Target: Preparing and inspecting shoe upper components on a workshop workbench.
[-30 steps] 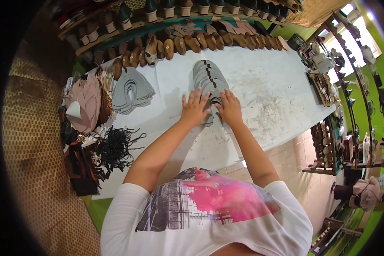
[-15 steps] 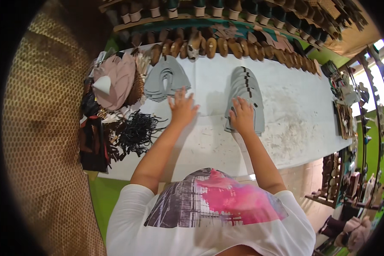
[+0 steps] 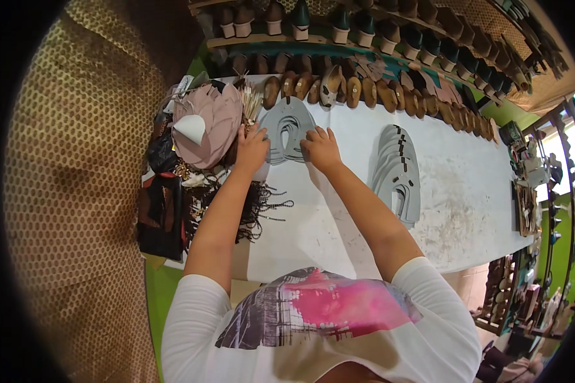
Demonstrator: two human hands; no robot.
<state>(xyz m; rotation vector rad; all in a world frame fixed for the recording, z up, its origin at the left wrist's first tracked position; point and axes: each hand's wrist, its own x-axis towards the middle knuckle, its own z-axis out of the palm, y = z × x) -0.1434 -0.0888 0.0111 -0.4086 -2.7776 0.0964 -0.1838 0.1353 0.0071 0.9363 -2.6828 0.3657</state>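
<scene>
A stack of grey horseshoe-shaped shoe-upper pieces (image 3: 289,108) lies near the back of the white table, a dark mark at its tip. My left hand (image 3: 253,150) is at the stack's left edge, fingers apart. At the opposite edge, my right hand (image 3: 322,150) touches the stack with its fingers spread. Some of the fingertips are hard to make out against the grey. Farther right, another group of grey upper pieces (image 3: 399,169) lies fanned in an overlapping row with dark marks along it; neither hand is on it.
Pink cut pieces (image 3: 214,121) are heaped left of my left hand, with black beaded strips (image 3: 262,204) below. Wooden shoe lasts (image 3: 367,92) line the table's back edge, beneath a shelf (image 3: 262,41) of more lasts. Tools and small items (image 3: 530,169) crowd the right end.
My right hand has left the fanned pieces and moved left to the horseshoe-shaped stack. My left hand has shifted to that stack's left edge. The view has turned slightly.
</scene>
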